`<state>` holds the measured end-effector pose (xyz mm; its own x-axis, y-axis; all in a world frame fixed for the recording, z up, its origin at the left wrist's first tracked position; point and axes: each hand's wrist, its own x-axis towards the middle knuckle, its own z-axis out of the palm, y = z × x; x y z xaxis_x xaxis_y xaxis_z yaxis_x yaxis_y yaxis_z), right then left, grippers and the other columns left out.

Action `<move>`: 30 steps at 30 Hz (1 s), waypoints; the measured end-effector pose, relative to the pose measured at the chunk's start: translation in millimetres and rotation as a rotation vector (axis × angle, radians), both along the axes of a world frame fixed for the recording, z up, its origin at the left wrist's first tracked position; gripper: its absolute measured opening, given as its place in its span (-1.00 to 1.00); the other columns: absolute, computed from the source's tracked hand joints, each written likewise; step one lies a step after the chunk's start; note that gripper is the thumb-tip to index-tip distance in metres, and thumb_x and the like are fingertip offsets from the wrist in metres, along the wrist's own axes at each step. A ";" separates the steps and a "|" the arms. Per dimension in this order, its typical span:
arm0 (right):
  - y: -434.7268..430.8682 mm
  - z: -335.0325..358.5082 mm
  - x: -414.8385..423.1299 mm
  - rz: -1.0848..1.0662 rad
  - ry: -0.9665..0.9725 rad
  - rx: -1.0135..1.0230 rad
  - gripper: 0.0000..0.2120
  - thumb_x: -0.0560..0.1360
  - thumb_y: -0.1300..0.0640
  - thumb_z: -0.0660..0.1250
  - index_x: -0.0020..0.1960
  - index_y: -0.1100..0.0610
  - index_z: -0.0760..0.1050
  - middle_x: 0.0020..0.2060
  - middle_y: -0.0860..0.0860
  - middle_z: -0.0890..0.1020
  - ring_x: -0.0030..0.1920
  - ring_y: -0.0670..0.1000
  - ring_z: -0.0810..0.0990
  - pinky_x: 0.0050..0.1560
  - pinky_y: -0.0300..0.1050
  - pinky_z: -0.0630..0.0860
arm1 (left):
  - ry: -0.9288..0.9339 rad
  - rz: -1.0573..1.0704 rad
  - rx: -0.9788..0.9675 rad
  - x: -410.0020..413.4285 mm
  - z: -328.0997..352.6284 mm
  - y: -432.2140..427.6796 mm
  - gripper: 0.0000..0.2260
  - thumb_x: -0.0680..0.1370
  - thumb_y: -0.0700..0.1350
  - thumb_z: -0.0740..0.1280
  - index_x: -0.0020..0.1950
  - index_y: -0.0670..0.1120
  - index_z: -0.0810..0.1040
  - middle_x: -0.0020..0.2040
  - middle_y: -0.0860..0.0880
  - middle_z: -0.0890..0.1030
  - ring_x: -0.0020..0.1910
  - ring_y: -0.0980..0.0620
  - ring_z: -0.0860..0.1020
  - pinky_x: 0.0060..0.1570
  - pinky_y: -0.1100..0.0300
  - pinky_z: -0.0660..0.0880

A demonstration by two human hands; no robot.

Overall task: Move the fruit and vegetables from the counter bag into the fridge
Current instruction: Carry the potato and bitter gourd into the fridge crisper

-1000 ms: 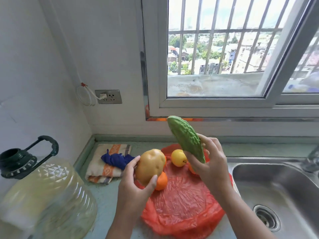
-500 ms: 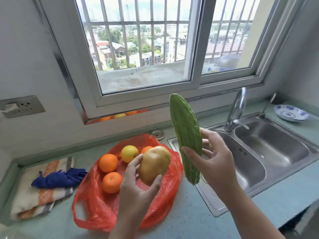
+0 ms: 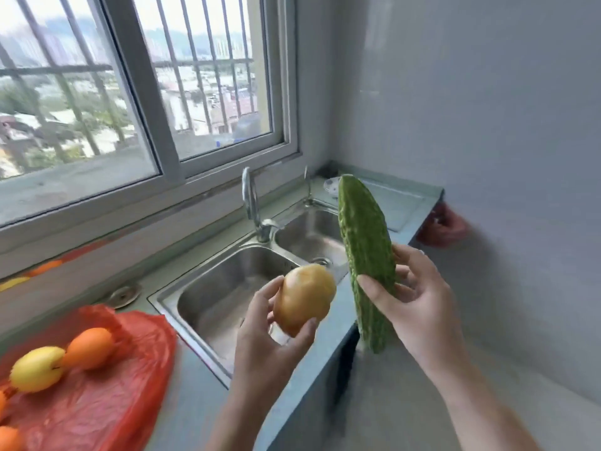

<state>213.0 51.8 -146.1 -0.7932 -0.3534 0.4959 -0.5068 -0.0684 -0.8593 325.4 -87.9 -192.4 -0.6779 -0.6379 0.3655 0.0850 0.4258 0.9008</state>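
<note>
Green gourd (image 3: 367, 255): standing nearly upright in the air just past the counter (image 3: 195, 402) edge, right of the sink (image 3: 227, 288). The right hand (image 3: 419, 307) is gripping its lower half, thumb across the front and fingers curling behind.

Potato (image 3: 304, 299): sitting in the left hand (image 3: 270, 336), thumb and fingertips cupping it from the side and below, in front of the sink's near rim.

Bag (image 3: 107, 385): red, lying open on the counter at lower left, well apart from both hands. Oranges (image 3: 87, 348) and a yellow fruit (image 3: 37, 369) are waiting in it.

Fridge: not showing.

Step in hand, as judged: carrying these two pieces off toward the fridge.

Handling note: the gourd is long and top-heavy, so a grip nearer its middle would be steadying it better. The potato is smooth and round, so the palm should be closing under it. With both hands carrying, one piece will likely need tucking against the other to free fingers for the door.
</note>
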 end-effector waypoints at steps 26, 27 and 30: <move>508.0 -41.5 -7.3 -1.147 -0.177 -0.069 -0.58 0.26 0.00 0.42 0.11 0.01 0.51 0.01 0.03 0.62 0.00 -0.05 0.61 -0.18 -0.33 0.54 | -0.137 -1.121 -0.015 -199.2 -13.9 481.0 -0.56 0.24 0.04 0.45 0.06 0.29 0.41 0.00 0.25 0.56 -0.04 0.26 0.54 -0.09 0.45 0.44; 519.9 -43.7 -3.9 -1.191 -0.187 -0.068 -0.55 0.26 -0.03 0.42 0.13 0.03 0.50 0.01 0.02 0.62 0.00 -0.04 0.61 -0.17 -0.31 0.55 | -0.145 -1.167 0.002 -202.7 -16.1 496.0 -0.56 0.23 0.06 0.45 0.06 0.27 0.43 0.01 0.25 0.56 -0.04 0.26 0.55 -0.10 0.44 0.45; 554.4 -46.9 -2.0 -1.310 -0.204 -0.075 -0.59 0.29 0.02 0.43 0.11 0.03 0.51 -0.01 -0.02 0.62 -0.02 -0.08 0.61 -0.20 -0.36 0.52 | -0.162 -1.283 0.052 -219.4 -22.2 540.3 -0.53 0.20 0.15 0.43 0.08 0.22 0.45 0.01 0.27 0.57 -0.04 0.25 0.55 -0.13 0.46 0.44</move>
<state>211.1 606.2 -193.0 -0.5863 0.7474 0.3124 -0.0974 0.3179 -0.9431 106.0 452.4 -214.6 -0.8462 0.4867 0.2170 0.2937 0.0862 0.9520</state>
